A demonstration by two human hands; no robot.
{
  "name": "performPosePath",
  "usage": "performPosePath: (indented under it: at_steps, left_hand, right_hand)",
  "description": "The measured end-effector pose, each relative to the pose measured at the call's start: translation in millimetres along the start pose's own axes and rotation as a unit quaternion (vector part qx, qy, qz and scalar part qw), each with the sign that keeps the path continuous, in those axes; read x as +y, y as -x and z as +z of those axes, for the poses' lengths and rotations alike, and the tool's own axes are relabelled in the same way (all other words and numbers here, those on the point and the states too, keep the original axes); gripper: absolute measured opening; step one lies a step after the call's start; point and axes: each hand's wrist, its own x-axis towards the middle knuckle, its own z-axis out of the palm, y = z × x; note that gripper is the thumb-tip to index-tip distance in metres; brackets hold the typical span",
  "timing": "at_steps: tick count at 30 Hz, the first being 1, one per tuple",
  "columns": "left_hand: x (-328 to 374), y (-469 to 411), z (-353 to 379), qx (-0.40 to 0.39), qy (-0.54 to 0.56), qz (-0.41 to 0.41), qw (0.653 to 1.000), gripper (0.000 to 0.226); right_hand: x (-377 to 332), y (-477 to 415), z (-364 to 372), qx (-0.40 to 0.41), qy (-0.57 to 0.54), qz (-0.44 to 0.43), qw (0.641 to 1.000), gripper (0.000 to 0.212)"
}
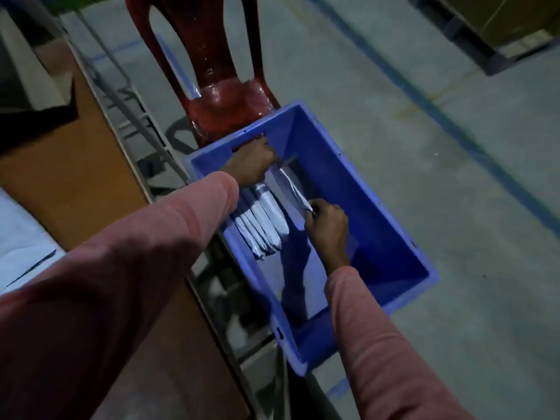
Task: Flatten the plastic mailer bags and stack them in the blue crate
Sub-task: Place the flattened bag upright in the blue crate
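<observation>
While both hands work inside the crate, the parts read as follows.
Mailer bag (295, 186): pale, drawn taut between the two hands, low in the crate's far half.
Stacked bags (263, 219): folded flat, leaning on edge against the crate's left wall, just beside the held bag.
Left hand (253, 163): fingers curled round the bag's far end.
Right hand (327, 225): pinches the near end.
Blue crate (378, 189): just beside a red chair (230, 101), with a brown table (75, 183) along its left.
Risk: if let go unevenly, the slick bag may spring open or tip the leaning row, whose right side looks unbraced.
</observation>
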Motion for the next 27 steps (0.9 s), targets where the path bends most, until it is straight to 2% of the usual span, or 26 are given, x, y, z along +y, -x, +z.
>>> performPosePath:
  at_steps: [3, 6, 10, 14, 17, 20, 23, 25, 27]
  left_hand:
    - [4, -8, 36, -0.042, -0.008, 0.029, 0.999, 0.058]
    - [11, -8, 61, -0.133, -0.043, 0.029, 0.99, 0.051]
    - [0, -11, 93, -0.225, -0.042, 0.021, 0.973, 0.046]
    - [-9, -11, 97, -0.246, -0.085, 0.02, 0.965, 0.058]
    - [-2, -14, 88, -0.244, -0.115, 0.032, 0.962, 0.052]
    - [6, -17, 85, -0.26, -0.104, 0.03, 0.959, 0.051]
    - [4, -18, 93, -0.268, -0.134, 0.046, 0.953, 0.057]
    - [2, -17, 97, -0.25, -0.153, 0.059, 0.954, 0.068]
    - [2, -16, 99, -0.236, -0.164, 0.059, 0.956, 0.063]
  right_hand:
    - [6, -13, 35, -0.016, -0.015, 0.005, 1.0, 0.021]
    - [12, -21, 61, -0.048, -0.027, 0.009, 0.998, 0.023]
    - [30, -20, 81, -0.075, -0.025, -0.05, 0.996, 0.023]
    - [45, -20, 90, -0.109, -0.061, -0.078, 0.989, 0.033]
    - [45, -25, 93, -0.167, -0.122, -0.053, 0.977, 0.051]
    - [38, -28, 91, -0.226, -0.214, 0.039, 0.949, 0.05]
    - [27, -28, 92, -0.247, -0.283, 0.058, 0.925, 0.048]
    - [26, -28, 101, -0.257, -0.282, 0.057, 0.923, 0.05]
    - [29, -30, 108, -0.264, -0.257, 0.054, 0.928, 0.051]
